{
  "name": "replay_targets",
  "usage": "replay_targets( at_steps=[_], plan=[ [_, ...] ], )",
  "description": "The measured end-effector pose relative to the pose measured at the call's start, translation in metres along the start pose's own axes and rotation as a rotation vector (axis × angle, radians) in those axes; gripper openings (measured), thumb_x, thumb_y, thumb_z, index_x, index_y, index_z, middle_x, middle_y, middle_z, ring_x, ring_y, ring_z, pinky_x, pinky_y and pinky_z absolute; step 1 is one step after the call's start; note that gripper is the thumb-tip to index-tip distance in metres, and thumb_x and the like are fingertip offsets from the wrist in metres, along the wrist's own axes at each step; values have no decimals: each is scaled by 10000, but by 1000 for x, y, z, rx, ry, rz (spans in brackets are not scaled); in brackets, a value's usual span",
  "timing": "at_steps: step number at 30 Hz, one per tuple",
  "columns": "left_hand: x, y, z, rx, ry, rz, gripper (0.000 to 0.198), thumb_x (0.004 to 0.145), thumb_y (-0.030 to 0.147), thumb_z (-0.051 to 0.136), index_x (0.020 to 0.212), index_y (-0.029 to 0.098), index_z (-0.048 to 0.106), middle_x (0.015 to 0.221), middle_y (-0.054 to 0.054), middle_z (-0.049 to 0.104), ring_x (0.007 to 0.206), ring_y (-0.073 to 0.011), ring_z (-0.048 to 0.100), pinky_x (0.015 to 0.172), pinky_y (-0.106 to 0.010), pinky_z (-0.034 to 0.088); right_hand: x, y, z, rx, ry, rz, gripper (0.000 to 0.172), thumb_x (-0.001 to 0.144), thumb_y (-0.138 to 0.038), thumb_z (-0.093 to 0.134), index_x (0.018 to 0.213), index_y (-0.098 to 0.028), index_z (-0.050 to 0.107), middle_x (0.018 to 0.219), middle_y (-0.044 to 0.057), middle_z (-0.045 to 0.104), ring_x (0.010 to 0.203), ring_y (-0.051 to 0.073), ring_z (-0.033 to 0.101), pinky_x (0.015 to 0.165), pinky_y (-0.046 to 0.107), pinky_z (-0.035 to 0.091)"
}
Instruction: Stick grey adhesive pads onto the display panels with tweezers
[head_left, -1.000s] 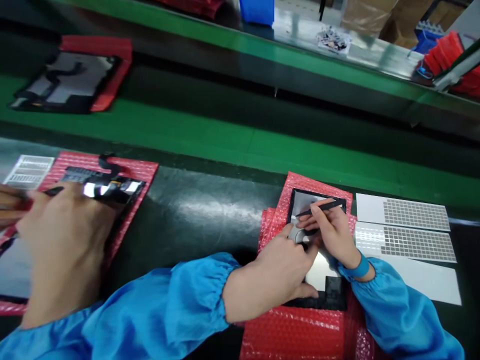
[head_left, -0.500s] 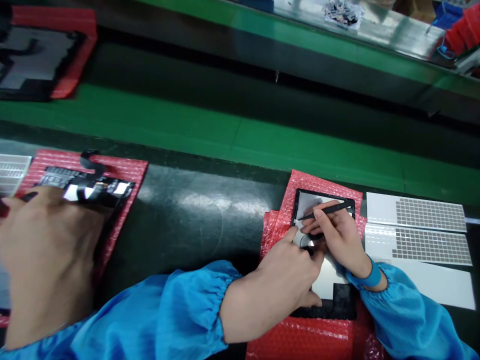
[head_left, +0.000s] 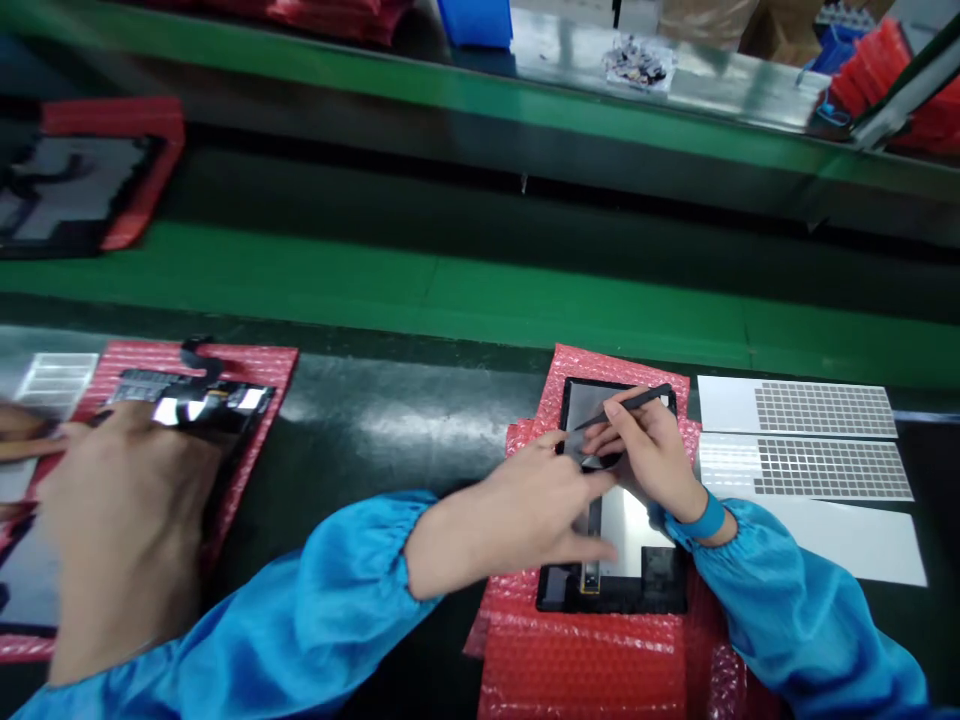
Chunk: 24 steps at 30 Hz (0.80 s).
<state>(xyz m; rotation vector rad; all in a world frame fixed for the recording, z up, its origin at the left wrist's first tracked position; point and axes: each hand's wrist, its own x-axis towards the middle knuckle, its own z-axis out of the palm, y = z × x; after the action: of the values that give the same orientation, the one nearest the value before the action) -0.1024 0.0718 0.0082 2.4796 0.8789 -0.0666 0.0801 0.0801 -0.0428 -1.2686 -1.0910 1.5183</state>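
Note:
My right hand (head_left: pixel 656 455), with a blue wristband, pinches black tweezers (head_left: pixel 646 397) whose tips point left over the upper part of a tablet screen panel (head_left: pixel 626 535). The panel has a black frame and a silvery back. My left hand (head_left: pixel 517 505) reaches across it from the left, fingers apart and thumb stretched out. Close to its fingertips is a small dark curved piece (head_left: pixel 600 461), partly hidden by both hands. A narrow strip with a gold-edged end (head_left: pixel 590 577) shows on the panel below my left thumb. Red bubble wrap (head_left: pixel 581 665) lies under the panel.
White sheets with grids of small grey squares (head_left: pixel 825 465) lie to the right. At left, a co-worker's hand (head_left: pixel 127 510) works over another panel on red bubble wrap (head_left: pixel 281 370). Behind is a green strip (head_left: pixel 495 300), with a raised shelf holding a blue bin (head_left: pixel 476 22).
My view has shifted, so the bench appears further left. My left hand has lifted and its thumb spread, uncovering the narrow strip. The tweezers remain in my right hand.

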Motion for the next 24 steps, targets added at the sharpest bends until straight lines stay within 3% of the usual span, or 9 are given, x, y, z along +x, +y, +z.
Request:
replay_targets(
  at_steps=[2, 4, 5, 10, 15, 19, 21, 24],
  plan=[
    [-3, -11, -13, -29, 57, -228, 379, 1020, 557, 552, 1031, 217, 719, 834, -66, 759, 760, -266, 714, 691, -363, 450, -6, -7, -6, 60, 19, -26, 424, 925, -601, 748, 1012, -225, 572, 734, -4, 764, 587, 173, 774, 554, 265, 640],
    [-6, -27, -19, -75, 174, -486, 357, 1048, 490, 482, 946, 207, 673, 694, -35, 667, 637, -232, 629, 606, -331, 327, -17, -17, -17, 80, 43, -65, 395, 932, -572, 757, 1013, -225, 587, 746, 9, 783, 602, 183, 786, 572, 275, 651],
    [-6, -36, -20, -139, 222, -549, 335, 1033, 480, 500, 922, 205, 656, 651, -17, 624, 600, -215, 585, 601, -326, 291, -24, -22, -25, 76, 54, -84, 370, 942, -549, 759, 1015, -224, 598, 760, 19, 795, 623, 189, 795, 595, 284, 661],
    [3, -60, -9, -477, 306, -457, 214, 918, 384, 594, 785, 216, 583, 614, 34, 530, 566, -145, 455, 599, -302, 270, -58, -26, -70, 26, 68, -116, 296, 967, -486, 755, 988, -219, 628, 774, 55, 819, 671, 221, 813, 681, 350, 689],
    [16, -42, 1, -648, 492, -417, 206, 905, 421, 553, 845, 232, 493, 742, 26, 561, 677, -143, 517, 632, -273, 371, -73, -10, -104, 11, 96, -130, 317, 965, -518, 747, 995, -223, 634, 749, 43, 807, 653, 242, 808, 681, 396, 681],
    [25, -29, 10, -882, 533, -418, 435, 785, 508, 702, 996, 261, 413, 807, 22, 661, 662, -171, 627, 609, -299, 509, -79, -6, -133, 29, 160, -241, 298, 972, -504, 749, 1005, -224, 651, 727, 18, 793, 637, 224, 796, 663, 376, 666],
    [35, -35, 6, -943, 584, -463, 513, 727, 461, 771, 1026, 265, 402, 814, 23, 682, 631, -173, 641, 587, -304, 531, -81, -5, -150, 13, 179, -310, 290, 971, -493, 755, 1001, -221, 661, 740, 17, 790, 645, 217, 796, 664, 368, 662],
    [69, -64, -16, -952, 699, -540, 533, 701, 352, 826, 1066, 243, 453, 871, 13, 689, 683, -168, 662, 632, -304, 560, -80, 1, -177, -17, 216, -359, 314, 956, -502, 770, 1000, -213, 657, 744, 19, 782, 632, 210, 790, 635, 352, 657]
  ],
)
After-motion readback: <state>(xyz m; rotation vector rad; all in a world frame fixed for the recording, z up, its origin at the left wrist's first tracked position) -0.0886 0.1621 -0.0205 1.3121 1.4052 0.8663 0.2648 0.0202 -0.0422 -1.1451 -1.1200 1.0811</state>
